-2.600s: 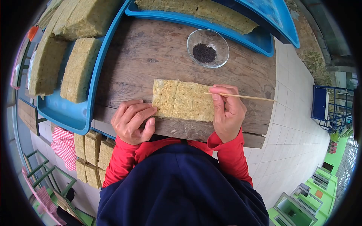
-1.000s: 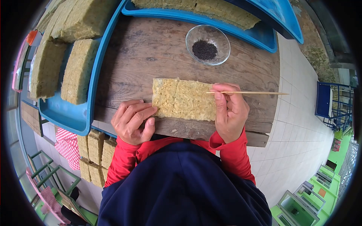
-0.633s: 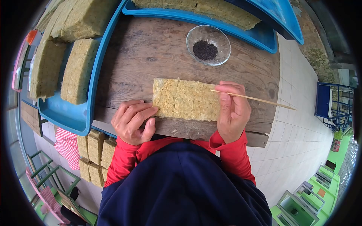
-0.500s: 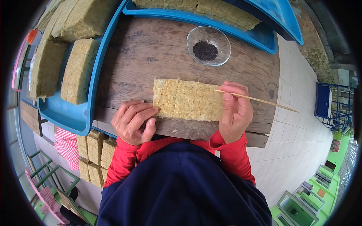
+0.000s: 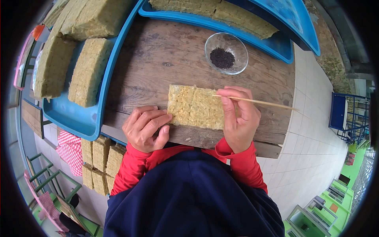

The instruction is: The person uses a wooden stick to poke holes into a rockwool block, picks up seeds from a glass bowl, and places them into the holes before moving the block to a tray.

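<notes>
A yellowish rockwool slab [image 5: 189,108], scored into blocks, lies flat on the wooden table in front of me. My left hand [image 5: 148,126] rests at its left edge, fingertips touching the slab and thumb apart. A thin bamboo skewer [image 5: 262,102] is pinched between the thumb and fingers of my right hand [image 5: 240,114]. That hand is over the slab's right end and hides part of it. The skewer's left tip hovers over or touches the slab's top; contact cannot be made out. Beyond the slab stands a glass bowl [image 5: 241,65] with small black seeds [image 5: 222,58].
Left of me, a blue tray [image 5: 75,120] holds several thick rockwool slabs [image 5: 89,73]. More blue trays [image 5: 290,57] with rockwool line the table's far side. Below the left tray are further rockwool blocks [image 5: 98,152]. The wooden table [image 5: 158,59] ends at a tiled floor on the right.
My right hand and the skewer have moved left over the slab. My left hand stays at the slab's left edge. The whole view has shifted slightly.
</notes>
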A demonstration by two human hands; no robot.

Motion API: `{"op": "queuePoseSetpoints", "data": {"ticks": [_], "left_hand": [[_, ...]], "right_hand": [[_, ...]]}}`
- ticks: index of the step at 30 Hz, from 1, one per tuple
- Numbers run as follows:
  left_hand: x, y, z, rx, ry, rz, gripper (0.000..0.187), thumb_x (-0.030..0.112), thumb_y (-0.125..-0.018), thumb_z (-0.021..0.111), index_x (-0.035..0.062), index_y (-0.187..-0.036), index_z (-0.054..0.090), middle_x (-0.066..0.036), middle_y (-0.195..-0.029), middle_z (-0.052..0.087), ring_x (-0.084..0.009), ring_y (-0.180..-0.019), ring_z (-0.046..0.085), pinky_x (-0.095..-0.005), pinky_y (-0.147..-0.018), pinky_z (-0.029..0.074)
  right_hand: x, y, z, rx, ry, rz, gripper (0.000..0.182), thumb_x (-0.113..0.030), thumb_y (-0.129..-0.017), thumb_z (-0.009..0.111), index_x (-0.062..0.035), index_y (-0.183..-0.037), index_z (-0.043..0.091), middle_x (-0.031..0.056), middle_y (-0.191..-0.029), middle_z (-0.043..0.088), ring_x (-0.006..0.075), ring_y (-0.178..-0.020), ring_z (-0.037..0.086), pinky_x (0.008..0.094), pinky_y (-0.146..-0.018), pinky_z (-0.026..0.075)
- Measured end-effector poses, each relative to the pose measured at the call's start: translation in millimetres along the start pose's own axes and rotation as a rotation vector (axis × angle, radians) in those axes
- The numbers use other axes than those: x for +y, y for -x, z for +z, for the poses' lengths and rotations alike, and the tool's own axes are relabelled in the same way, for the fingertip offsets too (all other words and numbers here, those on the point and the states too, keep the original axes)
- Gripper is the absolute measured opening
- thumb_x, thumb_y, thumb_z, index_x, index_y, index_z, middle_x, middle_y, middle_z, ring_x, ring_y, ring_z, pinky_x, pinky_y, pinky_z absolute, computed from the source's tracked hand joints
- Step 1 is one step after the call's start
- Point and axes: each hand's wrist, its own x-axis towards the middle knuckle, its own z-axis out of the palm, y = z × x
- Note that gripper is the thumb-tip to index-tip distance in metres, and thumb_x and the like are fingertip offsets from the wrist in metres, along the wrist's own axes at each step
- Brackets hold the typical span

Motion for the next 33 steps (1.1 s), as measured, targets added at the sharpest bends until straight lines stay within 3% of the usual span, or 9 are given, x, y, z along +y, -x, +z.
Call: {"op": "queuePoseSetpoints", "data": {"ticks": [2,4,23,25,32,33], "left_hand": [[-0.7,-0.4,0.0,0.003,0.001,-0.001,0.019,0.022,-0.081,0.063,0.0053,-0.083,0.072,-0.008,-0.082,0.070,-0.0276,-0.077,0.064,-0.0354,-0.071,0.053],[-1.3,-2.0,-0.4,0.019,-0.021,0.023,0.014,0.018,-0.072,0.068,0.0113,-0.083,0.074,-0.002,-0.082,0.070,-0.0229,-0.077,0.065,-0.0316,-0.066,0.054],[-2.4,-1.0,0.2,0.022,-0.020,0.031,0.017,0.018,-0.070,0.068,0.0112,-0.085,0.074,-0.002,-0.082,0.070,-0.0225,-0.077,0.065,-0.0314,-0.065,0.055],[-2.1,-1.2,0.1,0.022,-0.026,0.032,0.017,0.018,-0.071,0.068,0.0113,-0.085,0.074,-0.002,-0.082,0.070,-0.0223,-0.077,0.065,-0.0313,-0.065,0.055],[-2.1,-0.6,0.6,0.029,-0.018,0.033,0.016,0.019,-0.071,0.068,0.0116,-0.084,0.074,-0.002,-0.081,0.069,-0.0220,-0.076,0.065,-0.0312,-0.065,0.054],[-1.2,-0.1,-0.1,0.013,-0.009,0.023,0.016,0.020,-0.075,0.066,0.0092,-0.084,0.073,-0.004,-0.082,0.070,-0.0244,-0.077,0.065,-0.0329,-0.068,0.054]], "right_hand": [[-0.4,-0.7,3.1,-0.021,0.015,0.028,0.010,0.002,-0.085,0.065,-0.0025,-0.094,0.069,0.0092,-0.088,0.068,0.0265,-0.087,0.064,0.0330,-0.073,0.051],[0.9,0.9,4.4,-0.006,-0.004,0.113,0.009,0.000,-0.086,0.066,-0.0026,-0.093,0.069,0.0098,-0.089,0.068,0.0260,-0.087,0.064,0.0328,-0.072,0.051],[-0.9,-0.9,3.8,-0.055,0.082,0.071,0.009,0.001,-0.085,0.065,-0.0028,-0.092,0.069,0.0084,-0.088,0.069,0.0252,-0.086,0.063,0.0328,-0.070,0.051],[2.1,0.4,2.3,-0.085,0.126,0.028,0.008,-0.001,-0.090,0.064,-0.0011,-0.096,0.070,0.0090,-0.093,0.064,0.0145,-0.080,0.062,0.0241,-0.069,0.049],[1.7,0.9,2.8,-0.088,0.120,0.044,0.008,-0.001,-0.090,0.064,-0.0011,-0.096,0.070,0.0089,-0.094,0.064,0.0132,-0.079,0.061,0.0237,-0.068,0.048],[3.2,1.4,2.9,-0.080,0.111,0.037,0.008,-0.001,-0.090,0.064,-0.0010,-0.096,0.070,0.0088,-0.094,0.064,0.0130,-0.078,0.061,0.0236,-0.068,0.048]]}}
